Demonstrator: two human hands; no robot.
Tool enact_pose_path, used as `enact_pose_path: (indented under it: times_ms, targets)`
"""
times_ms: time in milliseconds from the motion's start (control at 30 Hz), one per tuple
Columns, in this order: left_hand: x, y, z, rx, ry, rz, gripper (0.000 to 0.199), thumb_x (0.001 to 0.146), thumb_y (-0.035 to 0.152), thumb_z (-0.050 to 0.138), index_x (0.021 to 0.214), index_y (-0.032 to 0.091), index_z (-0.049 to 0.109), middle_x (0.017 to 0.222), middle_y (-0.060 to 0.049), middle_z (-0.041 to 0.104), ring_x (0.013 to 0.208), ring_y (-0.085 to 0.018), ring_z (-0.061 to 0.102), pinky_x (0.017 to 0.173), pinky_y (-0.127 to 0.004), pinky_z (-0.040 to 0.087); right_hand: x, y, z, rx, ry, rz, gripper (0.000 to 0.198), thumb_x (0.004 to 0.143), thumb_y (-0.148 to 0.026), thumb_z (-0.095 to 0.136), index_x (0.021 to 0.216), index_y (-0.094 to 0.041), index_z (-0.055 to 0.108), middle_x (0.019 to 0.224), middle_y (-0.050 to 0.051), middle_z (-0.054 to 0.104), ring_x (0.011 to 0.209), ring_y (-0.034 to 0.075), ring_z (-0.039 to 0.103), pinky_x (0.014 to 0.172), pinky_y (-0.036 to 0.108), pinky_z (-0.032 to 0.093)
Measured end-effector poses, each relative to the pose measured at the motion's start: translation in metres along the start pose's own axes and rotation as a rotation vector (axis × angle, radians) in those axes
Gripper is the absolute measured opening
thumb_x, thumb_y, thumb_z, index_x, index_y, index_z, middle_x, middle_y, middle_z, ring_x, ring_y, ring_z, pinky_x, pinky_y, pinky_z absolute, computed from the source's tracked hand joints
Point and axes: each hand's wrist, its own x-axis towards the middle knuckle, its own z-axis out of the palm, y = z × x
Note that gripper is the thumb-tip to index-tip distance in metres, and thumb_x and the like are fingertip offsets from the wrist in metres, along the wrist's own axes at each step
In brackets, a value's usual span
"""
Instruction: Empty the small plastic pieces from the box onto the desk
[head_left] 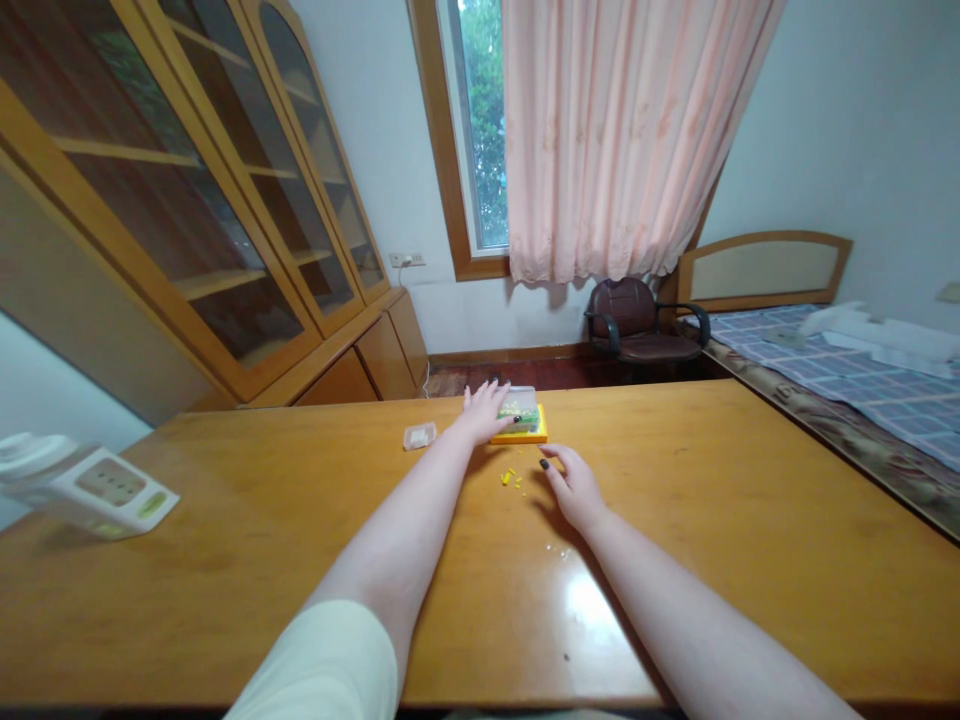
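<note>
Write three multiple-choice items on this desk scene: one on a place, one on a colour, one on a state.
1. Where does the small clear lid lie?
A. left of the left hand
B. on the bed
C. on the chair

2. What colour is the tray under the clear box?
A. blue
B. orange
C. black

3. How is the right hand?
A. clenched in a fist
B. holding a cup
C. open, palm down by the yellow bits

Answers: 1 A, it sits on the desk beside that hand; 2 B, the orange edge shows; 3 C, fingers spread, nothing held.

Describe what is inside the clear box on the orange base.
Inside the clear box small yellow and green pieces show; the left hand covers its left edge, hiding that part.
</note>
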Motion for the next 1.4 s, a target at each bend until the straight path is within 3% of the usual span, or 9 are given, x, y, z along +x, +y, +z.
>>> enact_pose_path:
  times_ms: [167, 267, 367, 467, 567, 733, 1000, 1233, 1400]
  targets:
    - [-0.013, 0.001, -0.004, 0.115, 0.029, 0.113, 0.058, 0.078, 0.023, 0.063, 0.132, 0.024, 0.041, 0.137, -0.013, 0.041, 0.131, -0.030, 0.031, 0.108, -0.061, -0.002, 0.003, 0.002, 0.003, 0.062, 0.007, 0.038, 0.031, 0.091, -0.040, 0.043, 0.108, -0.019, 0.058, 0.107, 0.011, 0.061, 0.101, 0.025, 0.056, 0.091, 0.042, 0.044]
    - [-0.040, 0.009, -0.005, 0.072, 0.120, 0.133, 0.056, 0.081, 0.025, 0.061, 0.132, 0.023, 0.039, 0.132, -0.011, 0.043, 0.127, -0.026, 0.037, 0.110, -0.058, 0.005, 0.004, 0.006, 0.008, 0.135, 0.029, 0.083, 0.038, 0.087, -0.042, 0.049, 0.118, -0.019, 0.052, 0.112, 0.012, 0.058, 0.101, 0.025, 0.055, 0.091, 0.044, 0.044]
    - [-0.074, 0.020, 0.006, -0.124, 0.196, 0.114, 0.055, 0.084, 0.029, 0.056, 0.135, 0.023, 0.036, 0.131, -0.011, 0.041, 0.126, -0.024, 0.037, 0.111, -0.051, 0.019, 0.003, 0.011, 0.016, 0.350, 0.016, 0.124, 0.063, 0.081, -0.048, 0.058, 0.134, -0.021, 0.036, 0.128, 0.014, 0.048, 0.106, 0.025, 0.053, 0.092, 0.044, 0.045]
    - [-0.102, 0.029, 0.026, -0.359, 0.144, 0.101, 0.052, 0.087, 0.032, 0.052, 0.135, 0.023, 0.037, 0.129, -0.011, 0.042, 0.122, -0.022, 0.041, 0.106, -0.042, 0.032, 0.002, 0.014, 0.021, 0.607, -0.044, 0.124, 0.081, 0.077, -0.053, 0.062, 0.140, -0.022, 0.021, 0.137, 0.015, 0.040, 0.115, 0.026, 0.050, 0.094, 0.043, 0.044]
    - [-0.117, 0.033, 0.038, -0.382, 0.040, 0.101, 0.052, 0.085, 0.035, 0.055, 0.134, 0.024, 0.041, 0.130, -0.011, 0.044, 0.122, -0.023, 0.042, 0.107, -0.044, 0.032, 0.002, 0.013, 0.022, 0.648, -0.088, 0.162, 0.076, 0.071, -0.053, 0.068, 0.131, -0.020, 0.036, 0.127, 0.013, 0.050, 0.114, 0.027, 0.051, 0.098, 0.042, 0.041]
    - [-0.119, 0.034, 0.035, -0.302, 0.012, 0.214, 0.046, 0.089, 0.036, 0.049, 0.134, 0.028, 0.042, 0.138, -0.006, 0.043, 0.129, -0.022, 0.037, 0.113, -0.051, 0.017, 0.006, 0.008, 0.021, 0.682, -0.079, 0.279, 0.064, 0.061, -0.049, 0.075, 0.112, -0.019, 0.051, 0.113, 0.012, 0.061, 0.105, 0.028, 0.057, 0.093, 0.042, 0.044]
    - [-0.120, 0.043, 0.038, -0.434, 0.110, 0.199, 0.037, 0.092, 0.034, 0.040, 0.122, 0.019, 0.056, 0.122, -0.008, 0.058, 0.111, -0.019, 0.056, 0.100, -0.035, 0.043, 0.002, -0.008, 0.023, 0.577, -0.007, 0.404, 0.043, 0.065, -0.043, 0.069, 0.097, -0.017, 0.058, 0.094, 0.009, 0.066, 0.088, 0.026, 0.063, 0.081, 0.040, 0.051]
    - [-0.120, 0.046, 0.042, -0.533, 0.084, 0.149, 0.038, 0.093, 0.035, 0.039, 0.122, 0.019, 0.056, 0.120, -0.006, 0.060, 0.109, -0.018, 0.057, 0.096, -0.033, 0.045, 0.003, -0.017, 0.017, 0.638, -0.024, 0.599, 0.053, 0.057, -0.042, 0.072, 0.101, -0.016, 0.056, 0.082, 0.005, 0.064, 0.070, 0.021, 0.062, 0.056, 0.033, 0.056]
    - [-0.119, 0.045, 0.046, -0.587, 0.073, 0.142, 0.039, 0.093, 0.036, 0.037, 0.122, 0.018, 0.057, 0.120, -0.007, 0.059, 0.111, -0.019, 0.056, 0.098, -0.034, 0.043, 0.007, -0.024, 0.013, 0.602, 0.001, 0.623, 0.049, 0.054, -0.040, 0.071, 0.095, -0.015, 0.057, 0.076, 0.003, 0.062, 0.064, 0.019, 0.060, 0.052, 0.030, 0.055]
